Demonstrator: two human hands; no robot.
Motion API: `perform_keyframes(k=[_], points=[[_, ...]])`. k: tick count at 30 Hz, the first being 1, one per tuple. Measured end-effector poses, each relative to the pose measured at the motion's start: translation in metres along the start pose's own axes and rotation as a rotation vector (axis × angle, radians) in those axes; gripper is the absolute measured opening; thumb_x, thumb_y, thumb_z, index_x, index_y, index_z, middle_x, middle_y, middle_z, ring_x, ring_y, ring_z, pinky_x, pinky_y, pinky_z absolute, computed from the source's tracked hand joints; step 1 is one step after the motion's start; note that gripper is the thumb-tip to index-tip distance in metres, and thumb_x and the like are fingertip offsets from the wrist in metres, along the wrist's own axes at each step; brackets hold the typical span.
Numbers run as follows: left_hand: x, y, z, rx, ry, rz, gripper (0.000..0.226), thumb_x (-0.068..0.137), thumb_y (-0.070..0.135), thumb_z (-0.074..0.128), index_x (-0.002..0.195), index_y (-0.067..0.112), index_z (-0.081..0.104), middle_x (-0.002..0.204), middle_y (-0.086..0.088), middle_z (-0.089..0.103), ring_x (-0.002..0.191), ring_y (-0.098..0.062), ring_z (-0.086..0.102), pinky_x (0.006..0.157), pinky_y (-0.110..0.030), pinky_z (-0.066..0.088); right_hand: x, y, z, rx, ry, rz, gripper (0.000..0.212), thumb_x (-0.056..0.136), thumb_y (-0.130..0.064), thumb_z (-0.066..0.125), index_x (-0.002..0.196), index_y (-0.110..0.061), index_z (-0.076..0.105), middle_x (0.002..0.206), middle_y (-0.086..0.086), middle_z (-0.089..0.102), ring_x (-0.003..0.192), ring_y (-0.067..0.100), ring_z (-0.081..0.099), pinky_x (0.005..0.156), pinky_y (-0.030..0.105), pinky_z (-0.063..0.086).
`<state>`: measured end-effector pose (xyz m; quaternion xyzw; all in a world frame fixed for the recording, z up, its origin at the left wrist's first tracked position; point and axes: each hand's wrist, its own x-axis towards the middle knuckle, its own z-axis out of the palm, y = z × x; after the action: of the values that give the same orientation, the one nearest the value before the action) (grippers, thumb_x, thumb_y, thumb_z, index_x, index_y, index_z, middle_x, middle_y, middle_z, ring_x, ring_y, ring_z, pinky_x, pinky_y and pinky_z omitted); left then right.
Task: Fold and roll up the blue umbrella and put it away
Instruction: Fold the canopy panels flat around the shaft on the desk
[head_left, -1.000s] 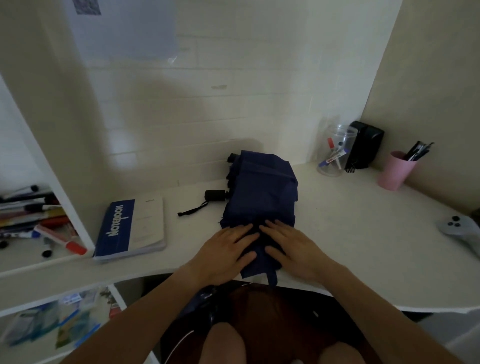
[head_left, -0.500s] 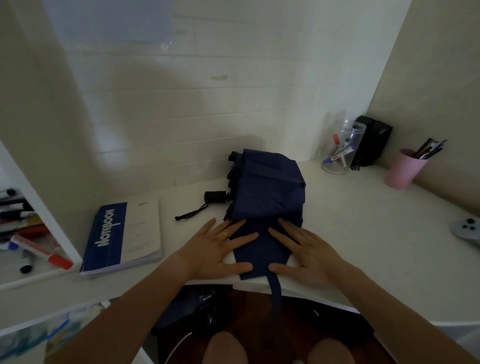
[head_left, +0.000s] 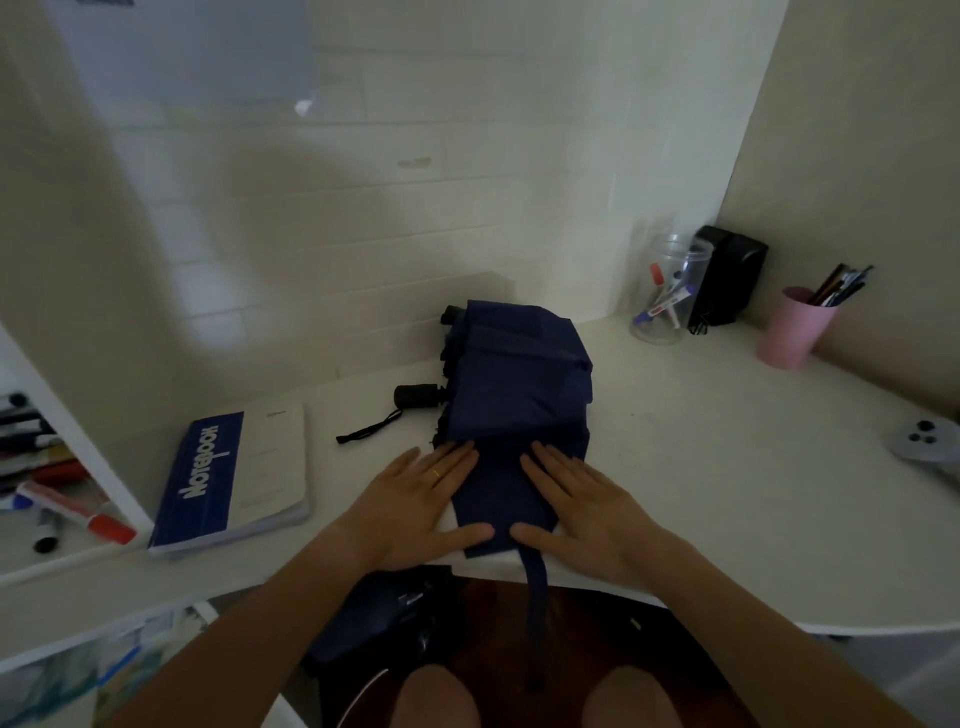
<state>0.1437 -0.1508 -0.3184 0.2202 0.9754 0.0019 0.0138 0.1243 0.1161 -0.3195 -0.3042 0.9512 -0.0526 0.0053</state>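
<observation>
The blue umbrella lies collapsed on the white desk, its canopy flattened toward me and its black handle with a wrist cord sticking out to the left. My left hand and my right hand lie flat on the near end of the fabric, fingers spread, thumbs pointing at each other. A blue strap hangs from the fabric over the desk's front edge. A dark blue sleeve-like cloth rests on my lap.
A blue notebook lies left of the umbrella. Markers sit on a side shelf. At the back right stand a clear jar, a black box and a pink pen cup. A grey controller lies far right.
Both hands have slid apart and toward the desk edge, pressing the fabric flat; fingers spread wider. The view has tilted slightly rightward and closer.
</observation>
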Motion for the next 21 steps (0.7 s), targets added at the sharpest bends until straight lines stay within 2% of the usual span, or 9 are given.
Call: perform_keyframes(k=[6,9,10,12,14,15,17,19,21], points=[[-0.019,-0.006,-0.009,0.025,-0.079,-0.054,0.110,0.081,0.094,0.019,0.158,0.024,-0.018,0.166,0.010,-0.020,0.151,-0.003,-0.020,0.127,-0.043,-0.003,-0.014,0.012,-0.007,0.007,-0.028,0.027,0.098,0.084,-0.089,0.019,0.159,-0.033,-0.007,0.166,-0.012,-0.012,0.154,0.005,-0.008,0.125,0.028,-0.003],[-0.023,-0.002,-0.015,-0.142,-0.067,-0.107,0.106,0.084,0.090,0.028,0.161,0.026,-0.007,0.166,0.015,-0.009,0.152,-0.001,-0.007,0.127,-0.037,0.001,-0.018,0.014,-0.021,0.174,-0.058,0.083,0.094,0.083,-0.087,0.028,0.160,-0.037,0.009,0.164,-0.020,0.003,0.153,0.005,0.004,0.126,0.031,0.009],[-0.022,0.000,-0.020,-0.284,0.015,-0.157,0.099,0.086,0.086,0.033,0.162,0.028,0.006,0.165,0.017,0.007,0.151,-0.001,0.009,0.126,-0.033,0.011,-0.019,0.015,-0.030,0.309,-0.008,0.127,0.085,0.086,-0.081,0.039,0.157,-0.037,0.023,0.161,-0.021,0.018,0.150,0.005,0.019,0.123,0.030,0.019],[-0.014,0.004,-0.031,-0.565,0.405,-0.293,0.070,0.091,0.072,0.047,0.146,0.029,0.046,0.143,0.016,0.048,0.127,-0.002,0.048,0.108,-0.027,0.040,-0.016,0.023,-0.049,0.550,0.286,0.224,0.060,0.087,-0.061,0.063,0.139,-0.033,0.054,0.141,-0.017,0.054,0.128,0.007,0.052,0.108,0.029,0.042],[0.005,0.008,-0.051,-0.777,0.729,-0.444,0.045,0.090,0.057,0.064,0.119,0.023,0.065,0.114,0.011,0.065,0.099,0.000,0.060,0.089,-0.026,0.052,-0.005,0.033,-0.072,0.679,0.551,0.356,0.035,0.084,-0.040,0.078,0.115,-0.027,0.068,0.111,-0.011,0.070,0.100,0.010,0.066,0.088,0.030,0.054],[0.017,0.010,-0.062,-0.904,0.748,-0.516,0.041,0.089,0.053,0.068,0.114,0.020,0.067,0.107,0.010,0.067,0.094,0.001,0.061,0.083,-0.023,0.053,0.004,0.039,-0.081,0.739,0.583,0.434,0.031,0.081,-0.034,0.081,0.109,-0.026,0.069,0.102,-0.009,0.073,0.092,0.011,0.068,0.081,0.029,0.055],[0.040,0.013,-0.081,-1.128,0.637,-0.612,0.048,0.085,0.055,0.073,0.116,0.017,0.067,0.108,0.008,0.068,0.095,-0.004,0.063,0.077,-0.018,0.051,0.021,0.047,-0.095,0.887,0.504,0.540,0.037,0.075,-0.028,0.085,0.107,-0.023,0.067,0.094,-0.005,0.075,0.088,0.014,0.070,0.075,0.029,0.054],[0.060,0.014,-0.089,-1.225,0.566,-0.676,0.057,0.079,0.054,0.079,0.118,0.015,0.067,0.113,0.001,0.070,0.101,-0.015,0.067,0.085,-0.030,0.057,0.037,0.049,-0.099,1.032,0.421,0.543,0.049,0.069,-0.022,0.090,0.111,-0.019,0.064,0.093,0.001,0.077,0.092,0.020,0.072,0.081,0.036,0.057],[0.071,0.014,-0.093,-1.316,0.546,-0.727,0.056,0.076,0.043,0.086,0.118,0.011,0.067,0.115,-0.007,0.070,0.103,-0.022,0.068,0.092,-0.037,0.058,0.046,0.046,-0.102,1.098,0.378,0.498,0.056,0.067,-0.014,0.091,0.114,-0.014,0.062,0.092,0.007,0.077,0.093,0.026,0.072,0.083,0.037,0.058]])
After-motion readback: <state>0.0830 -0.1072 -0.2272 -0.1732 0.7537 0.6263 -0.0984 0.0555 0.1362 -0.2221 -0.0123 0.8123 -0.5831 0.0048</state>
